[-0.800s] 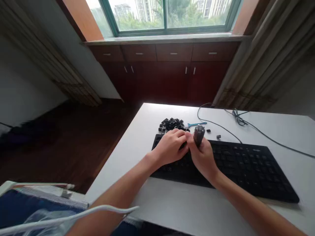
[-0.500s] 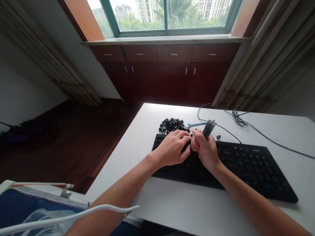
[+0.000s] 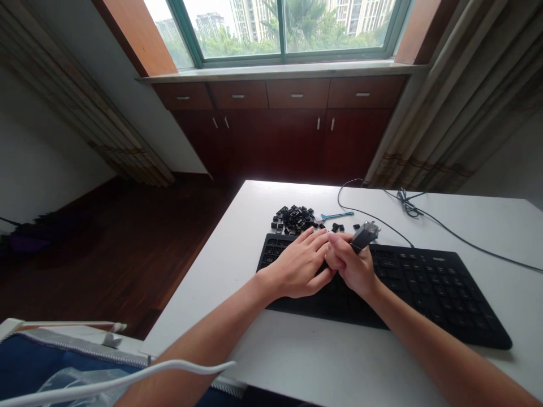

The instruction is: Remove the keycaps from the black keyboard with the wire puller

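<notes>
The black keyboard [image 3: 424,288] lies on the white table, with bare key sockets showing at its left end. My left hand [image 3: 299,263] rests flat over the left part of the keyboard, fingers stretched out and holding nothing visible. Right beside it, my right hand [image 3: 351,263] is closed around a dark keycap puller [image 3: 365,234], whose metal-pronged end points up and to the right. The puller's lower end is hidden by my fingers. Behind my hands is a heap of loose black keycaps [image 3: 294,217], with a small blue brush [image 3: 337,215] next to it.
A few single keycaps [image 3: 356,226] lie behind the keyboard. A thin black cable [image 3: 458,230] with a tied bundle runs across the table's [image 3: 203,288] right side. At the lower left a white curved rod [image 3: 169,364] crosses in front of blue fabric [image 3: 25,362].
My left hand has flattened and its fingers have straightened. The puller in my right hand has tilted further to the right. The view has shifted slightly.
</notes>
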{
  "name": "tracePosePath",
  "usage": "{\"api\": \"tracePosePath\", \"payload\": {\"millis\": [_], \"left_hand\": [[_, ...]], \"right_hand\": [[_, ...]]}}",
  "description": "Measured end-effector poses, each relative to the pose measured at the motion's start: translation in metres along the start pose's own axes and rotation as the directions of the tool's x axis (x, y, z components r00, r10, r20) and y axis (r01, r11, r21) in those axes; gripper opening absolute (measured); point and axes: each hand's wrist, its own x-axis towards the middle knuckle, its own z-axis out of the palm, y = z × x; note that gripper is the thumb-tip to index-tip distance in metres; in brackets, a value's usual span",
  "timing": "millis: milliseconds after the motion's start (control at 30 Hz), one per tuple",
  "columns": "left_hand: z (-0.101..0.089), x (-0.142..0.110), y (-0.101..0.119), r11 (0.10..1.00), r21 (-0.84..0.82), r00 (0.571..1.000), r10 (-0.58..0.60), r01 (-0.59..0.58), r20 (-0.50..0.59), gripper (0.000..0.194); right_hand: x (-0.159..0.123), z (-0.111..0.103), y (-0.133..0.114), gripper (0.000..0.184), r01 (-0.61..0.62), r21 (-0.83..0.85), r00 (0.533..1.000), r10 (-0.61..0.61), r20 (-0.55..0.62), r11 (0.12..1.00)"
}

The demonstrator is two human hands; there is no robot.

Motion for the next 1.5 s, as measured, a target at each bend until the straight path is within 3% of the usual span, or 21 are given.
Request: {"api": "tracePosePath", "payload": {"millis": [233,367,500,833,1300,1500], "left_hand": [[0.002,0.001,0.005,0.999,-0.04,0.999,0.033,-0.032,0.023,0.061],[0.009,0.0,0.017,0.997,-0.044,0.998,-0.067,0.067,0.014,0.073],[0.018,-0.001,0.031,0.983,-0.018,0.983,-0.181,0.18,-0.018,0.072],[0.035,-0.004,0.041,0.981,0.083,0.981,-0.169,0.177,-0.093,0.07],[0.035,-0.003,0.04,0.983,0.078,0.983,-0.157,0.164,-0.091,0.069],[0.028,-0.003,0.037,0.984,0.018,0.975,-0.173,0.177,-0.139,0.07]], "right_hand": [[-0.005,0.0,0.0,0.056,0.047,-0.034,0.998,-0.048,-0.031,0.998],[-0.006,0.001,-0.001,0.056,0.05,-0.016,0.997,-0.051,-0.057,0.999],[-0.007,0.002,-0.001,0.056,0.035,0.009,0.997,-0.035,-0.075,0.999],[-0.007,-0.001,-0.001,0.056,0.01,0.087,0.993,0.0,-0.121,0.996],[-0.004,0.002,-0.007,0.056,0.058,0.155,0.991,-0.038,-0.125,0.986],[0.003,0.001,-0.009,0.055,0.037,0.158,0.985,-0.008,-0.175,0.987]]}}
